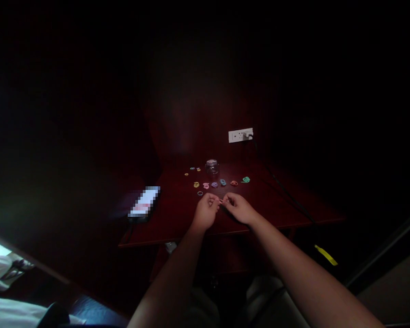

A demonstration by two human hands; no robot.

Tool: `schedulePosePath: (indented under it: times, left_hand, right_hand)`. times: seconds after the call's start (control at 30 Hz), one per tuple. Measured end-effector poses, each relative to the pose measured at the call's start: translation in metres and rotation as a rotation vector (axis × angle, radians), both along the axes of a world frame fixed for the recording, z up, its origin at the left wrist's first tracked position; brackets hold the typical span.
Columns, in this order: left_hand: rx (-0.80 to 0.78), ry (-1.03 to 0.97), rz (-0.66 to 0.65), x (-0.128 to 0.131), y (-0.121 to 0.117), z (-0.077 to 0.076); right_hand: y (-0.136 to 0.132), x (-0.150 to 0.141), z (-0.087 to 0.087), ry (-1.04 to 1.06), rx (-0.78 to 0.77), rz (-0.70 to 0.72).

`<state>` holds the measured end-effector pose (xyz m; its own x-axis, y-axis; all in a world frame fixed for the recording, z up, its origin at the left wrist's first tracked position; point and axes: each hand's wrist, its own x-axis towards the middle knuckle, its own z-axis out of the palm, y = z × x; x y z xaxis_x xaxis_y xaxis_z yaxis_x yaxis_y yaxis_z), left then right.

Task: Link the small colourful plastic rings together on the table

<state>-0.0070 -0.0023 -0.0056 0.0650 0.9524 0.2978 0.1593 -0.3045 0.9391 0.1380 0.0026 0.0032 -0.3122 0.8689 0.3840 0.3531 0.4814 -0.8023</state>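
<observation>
My left hand (207, 213) and my right hand (238, 207) meet just above the front part of the table, fingertips pinched towards each other. Between them is a small pinkish hair tie (221, 201), mostly covered by the fingers. Beyond the hands runs a row of small hair-tie piles: yellow (196, 185), pink (206, 186), purple (214, 185), blue (223, 182), orange-red (234, 183) and green (246, 180). One greyish hair tie (200, 193) lies alone just past my left hand. Farther back on the left are a few loose ones (192, 168).
A clear lidded jar (212, 167) stands behind the row. At the left lies a phone (144, 202) with a lit, blurred screen. A wall socket (240, 135) holds a plug, and its dark cable (287, 189) crosses the table's right side. A yellow strip (325, 255) shows at lower right.
</observation>
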Motion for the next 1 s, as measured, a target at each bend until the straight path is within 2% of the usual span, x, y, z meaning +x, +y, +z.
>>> schedulePosePath:
  times: [0.63, 1.0]
  left_hand:
    - [0.063, 0.073, -0.018, 0.0025, -0.0044, 0.0029]
    - [0.048, 0.257, -0.082, 0.0025, -0.0106, 0.0082]
  right_hand:
    - [0.0002, 0.0026, -0.0005, 0.080, -0.040, 0.014]
    - [0.0029, 0.0041, -0.0037, 0.051, -0.019, -0.058]
